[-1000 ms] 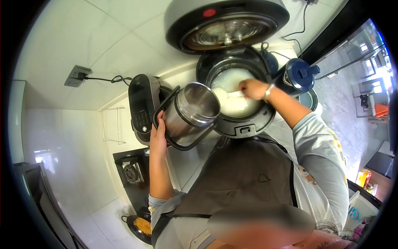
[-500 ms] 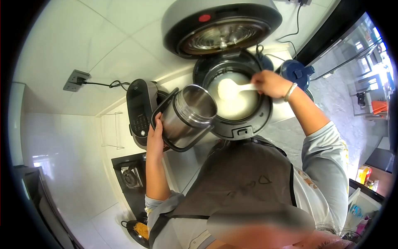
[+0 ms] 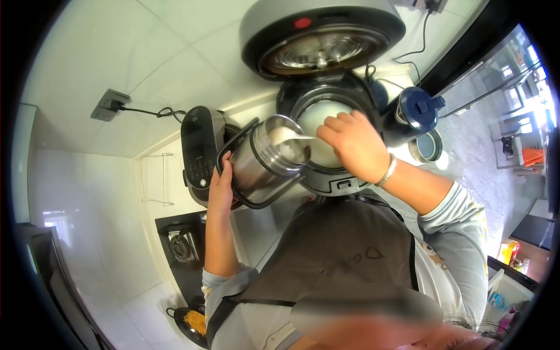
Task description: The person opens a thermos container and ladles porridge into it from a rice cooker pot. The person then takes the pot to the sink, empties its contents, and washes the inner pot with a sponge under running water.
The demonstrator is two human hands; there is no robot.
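My left hand (image 3: 221, 181) holds a steel thermos jar (image 3: 251, 169) with a black carry handle, tilted toward the cooker. My right hand (image 3: 353, 143) grips the handle of a white ladle (image 3: 284, 136), whose bowl is inside the mouth of the jar. Some whitish contents show in the jar. Beside it stands an open rice cooker (image 3: 344, 185), its lid (image 3: 321, 49) raised, with pale milky porridge (image 3: 321, 116) in the pot. My right hand is over the pot and hides part of it.
Left of the jar stands a dark appliance (image 3: 201, 151). A blue-lidded container (image 3: 417, 111) and a round steel lid or cup (image 3: 427, 146) are at the right. A stove (image 3: 181, 245) and a black pan (image 3: 189, 326) with yellow shreds lie at lower left.
My right hand has moved left with the ladle, from the cooker's pot to the jar's mouth. My left hand still holds the jar in nearly the same place.
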